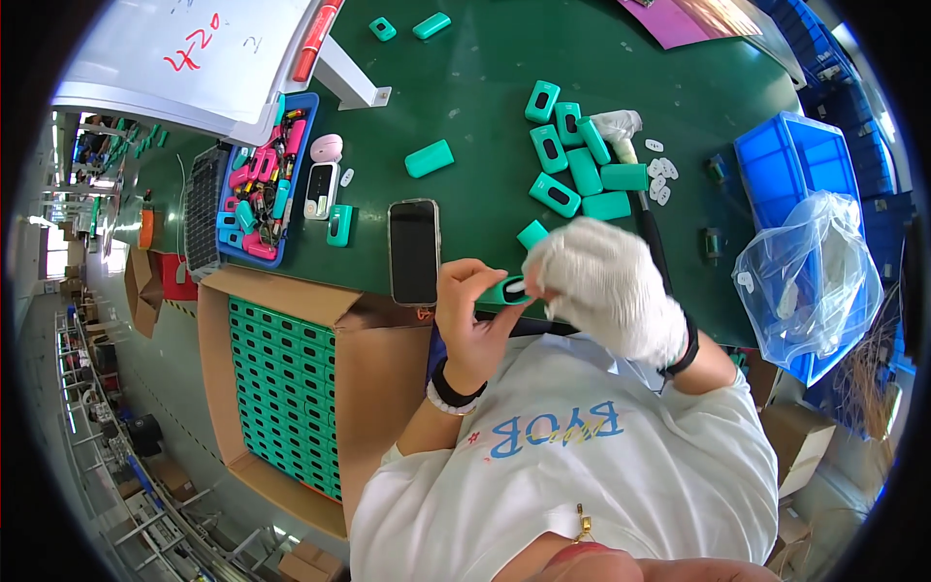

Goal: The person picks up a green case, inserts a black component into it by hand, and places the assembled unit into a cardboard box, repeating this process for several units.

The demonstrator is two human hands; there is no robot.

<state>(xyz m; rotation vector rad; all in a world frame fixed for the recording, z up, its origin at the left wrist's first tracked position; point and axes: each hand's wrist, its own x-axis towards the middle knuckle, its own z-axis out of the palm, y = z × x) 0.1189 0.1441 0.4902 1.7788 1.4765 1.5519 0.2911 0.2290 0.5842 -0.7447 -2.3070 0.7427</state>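
Note:
My bare left hand [467, 315] is closed around a small teal plastic case [499, 292] with a dark oval window, held low near the table's front edge. A small white piece [516, 287] shows at that window, pinched in the fingers of my right hand [603, 281], which wears a white knit glove. The glove hides part of the case's right end. Just beyond both hands lies a loose group of similar teal cases [585, 172], some with their dark windows up. Several flat white oval pieces [660, 180] are scattered to the right of the group.
A black-screened phone [414, 252] lies left of my hands. Further left stand a blue tray [308, 107] of pink and teal parts and a whiteboard [194, 58]. An open carton [267, 281] holds rows of teal cases. Blue bins [776, 155] with a clear bag stand right.

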